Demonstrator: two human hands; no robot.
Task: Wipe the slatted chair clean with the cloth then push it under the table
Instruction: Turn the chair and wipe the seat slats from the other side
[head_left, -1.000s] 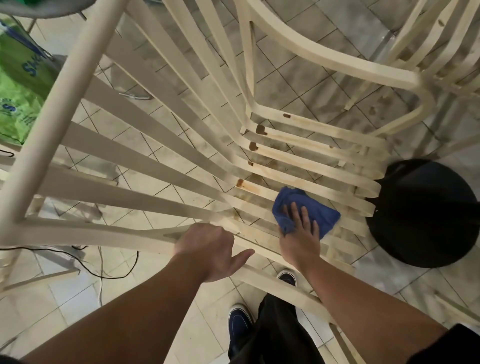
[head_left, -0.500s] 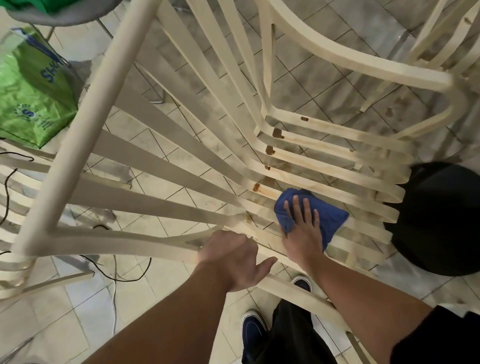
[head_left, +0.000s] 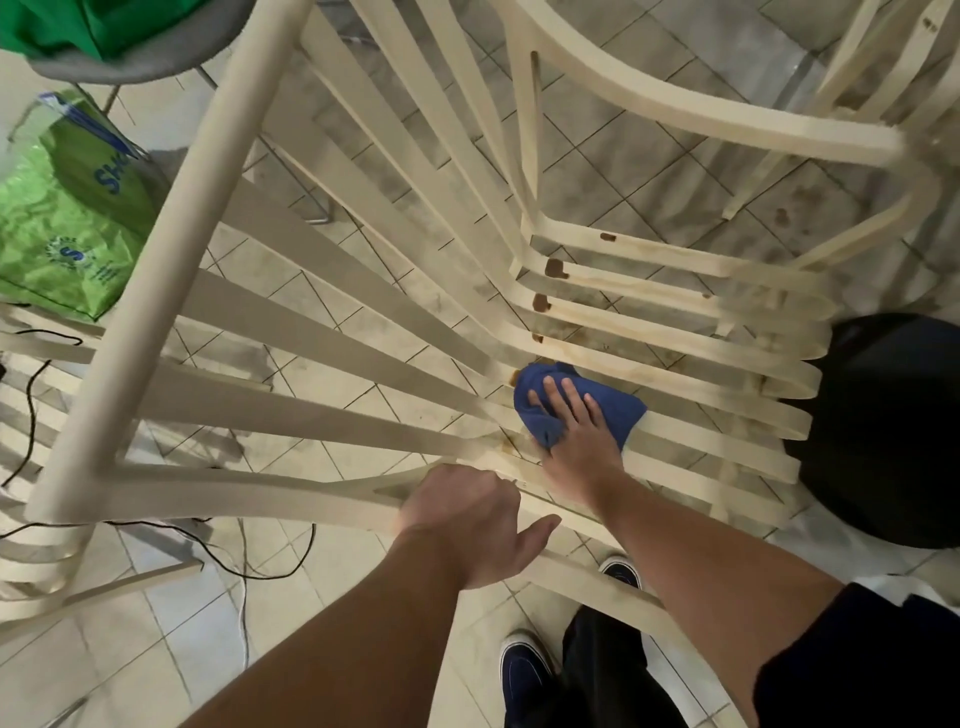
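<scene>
Downward head view through a cream slatted chair (head_left: 171, 249) standing on a tiled floor (head_left: 639, 176); the chair fills the middle of the scene. The left hand (head_left: 467, 519) reaches forward on a straight forearm and grips the chair's near curved rail; its fingers curl over the rail's far edge, knuckles up, thumb jutting to the right. The right hand (head_left: 576, 436) lies just beyond it, palm down, fingers straight and slightly spread, pressing flat on a blue cloth (head_left: 623, 408). The cloth is soft and bunched into folds; it rests on the seat slats where they bend up into the backrest, and its far left edge touches a brown mark. The slats are flat, narrow, smooth strips with gaps through which the floor shows; those of the seat run to the right and end in rounded loops; several carry brown stains (head_left: 555, 268) and yellowish streaks near the bend. The floor is of pale square tiles with dark joints, laid diagonally. A crinkled green bag (head_left: 62, 228) lies at far left; a thin black cable (head_left: 28, 410) trails under the slats on the left; a black round object (head_left: 893, 431) sits at right, just beside the slat ends; two dark shoes (head_left: 524, 670) with white soles stand nearest.
</scene>
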